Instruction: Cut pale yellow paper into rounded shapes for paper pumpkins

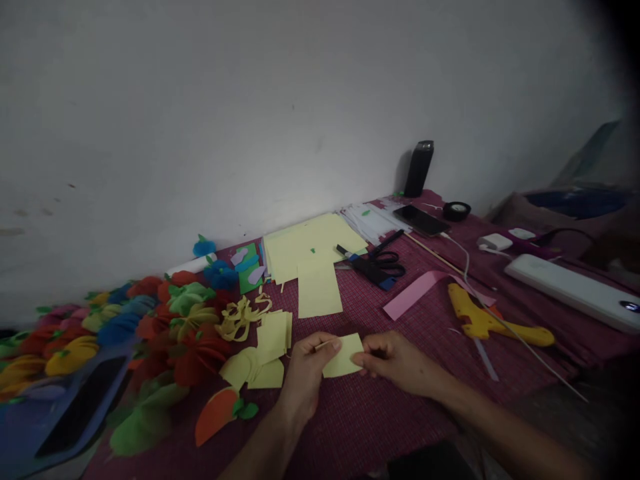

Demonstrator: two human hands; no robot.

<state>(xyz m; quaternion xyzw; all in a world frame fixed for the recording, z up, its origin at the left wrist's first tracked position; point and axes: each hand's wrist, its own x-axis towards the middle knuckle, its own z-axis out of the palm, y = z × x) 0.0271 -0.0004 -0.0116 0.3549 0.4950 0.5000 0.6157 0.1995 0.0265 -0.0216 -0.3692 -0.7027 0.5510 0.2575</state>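
A small pale yellow piece of paper (pixel 343 357) is stretched between both hands above the checked tablecloth. My left hand (pixel 310 367) pinches its left edge, thumb on top. The opposite edge is gripped between thumb and fingers of my right hand (pixel 393 360). Just left of my left hand lie cut yellow paper pieces (pixel 273 337), some square and some rounded, with curly yellow offcuts (pixel 243 317) behind them. Beyond the hands, a yellow paper strip (pixel 320 293) overlaps a stack of yellow sheets (pixel 310 240). Scissors (pixel 387 260) lie to the right of it, beside a dark blue-and-black tool.
Colourful paper pumpkins (pixel 185 327) crowd the left side, with an orange half-round piece (pixel 217 413) nearer me. On the right are a yellow glue gun (pixel 493 323), pink strip (pixel 415 293), phone (pixel 421 220), white power bank (pixel 575 290) and black tape roll (pixel 457 211). A wall stands behind.
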